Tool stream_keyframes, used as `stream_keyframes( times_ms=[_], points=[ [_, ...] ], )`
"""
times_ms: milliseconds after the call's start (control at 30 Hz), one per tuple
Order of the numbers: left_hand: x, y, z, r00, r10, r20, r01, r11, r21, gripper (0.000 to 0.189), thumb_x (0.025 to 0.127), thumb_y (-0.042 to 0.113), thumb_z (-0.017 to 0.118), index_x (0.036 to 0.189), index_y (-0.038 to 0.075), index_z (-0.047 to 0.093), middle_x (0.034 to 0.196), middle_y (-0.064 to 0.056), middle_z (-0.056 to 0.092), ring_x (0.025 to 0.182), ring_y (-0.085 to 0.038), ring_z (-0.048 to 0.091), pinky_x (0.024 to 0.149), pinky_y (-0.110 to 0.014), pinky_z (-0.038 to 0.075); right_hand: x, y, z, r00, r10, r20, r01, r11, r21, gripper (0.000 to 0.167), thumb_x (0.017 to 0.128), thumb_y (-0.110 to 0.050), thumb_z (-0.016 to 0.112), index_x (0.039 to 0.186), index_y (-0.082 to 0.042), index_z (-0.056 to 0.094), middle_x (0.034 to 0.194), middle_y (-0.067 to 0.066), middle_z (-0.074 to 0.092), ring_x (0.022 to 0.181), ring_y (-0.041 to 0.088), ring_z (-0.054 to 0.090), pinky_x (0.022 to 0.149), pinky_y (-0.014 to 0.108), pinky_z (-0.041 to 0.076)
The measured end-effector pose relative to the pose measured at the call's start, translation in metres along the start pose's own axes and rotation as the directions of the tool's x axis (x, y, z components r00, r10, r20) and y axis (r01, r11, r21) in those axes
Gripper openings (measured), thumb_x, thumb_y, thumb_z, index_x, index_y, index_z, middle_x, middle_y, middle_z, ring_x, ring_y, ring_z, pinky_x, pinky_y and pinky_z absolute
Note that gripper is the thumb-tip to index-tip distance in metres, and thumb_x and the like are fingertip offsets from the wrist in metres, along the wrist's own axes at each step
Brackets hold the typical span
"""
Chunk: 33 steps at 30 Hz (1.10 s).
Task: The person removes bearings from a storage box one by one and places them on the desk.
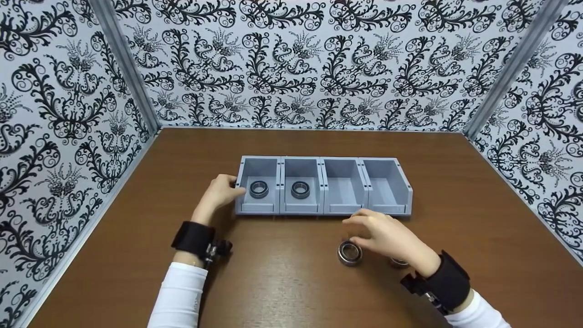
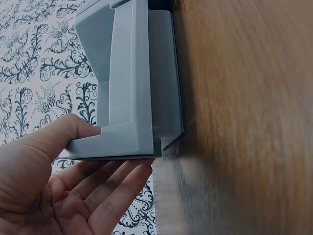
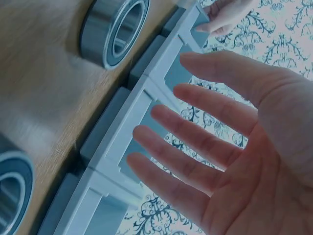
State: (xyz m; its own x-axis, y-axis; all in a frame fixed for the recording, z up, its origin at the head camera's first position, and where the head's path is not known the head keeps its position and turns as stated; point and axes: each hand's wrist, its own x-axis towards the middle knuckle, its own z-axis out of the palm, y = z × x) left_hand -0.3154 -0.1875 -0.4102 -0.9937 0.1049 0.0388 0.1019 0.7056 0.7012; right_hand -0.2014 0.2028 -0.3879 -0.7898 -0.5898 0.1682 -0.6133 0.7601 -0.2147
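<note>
A row of grey storage bins stands on the table. In the head view, one ball bearing lies in the leftmost bin and another bearing in the one beside it. My left hand pinches the row's left side wall, thumb over the edge and fingers along the outside; the left wrist view shows this hand close up. My right hand hovers in front of the bins, holding nothing. Just by its thumb is a bearing on the table, and another bearing is partly hidden under the hand. In the right wrist view, the hand's fingers are spread.
Two bins on the right, such as the third bin, hold no bearings. Brown wooden tabletop surrounds the row. Patterned wall panels with grey metal posts enclose the table at the back and sides.
</note>
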Motion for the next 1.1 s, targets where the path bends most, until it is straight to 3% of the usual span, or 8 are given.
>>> stream_keyframes(
  times_ms=[433,800,1100],
  points=[
    [-0.001,0.003,0.0,1.0,-0.019,-0.003,0.019,1.0,0.001,0.022,0.081,0.015,0.063,0.095,0.0,0.071,0.079,-0.003,0.061,0.073,-0.019,0.051,0.066,-0.026,0.039,-0.006,0.024,-0.004,0.981,0.088,-0.174,-0.077,0.995,0.068,0.036,0.086,-0.014,0.074,0.121,-0.005,0.069,0.114,0.011,0.068,0.106,0.03,0.066,0.09,0.047,0.052],
    [0.001,0.0,0.001,1.0,-0.026,0.005,0.026,1.0,0.0,0.026,0.083,0.015,0.062,0.101,-0.003,0.069,0.082,-0.005,0.06,0.075,-0.019,0.051,0.067,-0.027,0.039,-0.009,0.049,-0.004,0.941,0.218,-0.26,-0.19,0.973,0.129,0.039,0.086,-0.011,0.074,0.123,-0.002,0.067,0.119,0.017,0.066,0.112,0.037,0.063,0.092,0.053,0.05],
    [0.001,-0.001,0.001,1.0,-0.011,0.004,0.011,1.0,0.004,0.016,0.081,0.015,0.062,0.087,0.002,0.068,0.072,0.001,0.055,0.065,-0.015,0.047,0.061,-0.025,0.036,-0.012,0.068,-0.005,0.906,0.307,-0.291,-0.272,0.95,0.156,0.043,0.087,-0.01,0.072,0.127,0.001,0.063,0.125,0.024,0.062,0.118,0.043,0.057,0.097,0.059,0.044]
  ],
)
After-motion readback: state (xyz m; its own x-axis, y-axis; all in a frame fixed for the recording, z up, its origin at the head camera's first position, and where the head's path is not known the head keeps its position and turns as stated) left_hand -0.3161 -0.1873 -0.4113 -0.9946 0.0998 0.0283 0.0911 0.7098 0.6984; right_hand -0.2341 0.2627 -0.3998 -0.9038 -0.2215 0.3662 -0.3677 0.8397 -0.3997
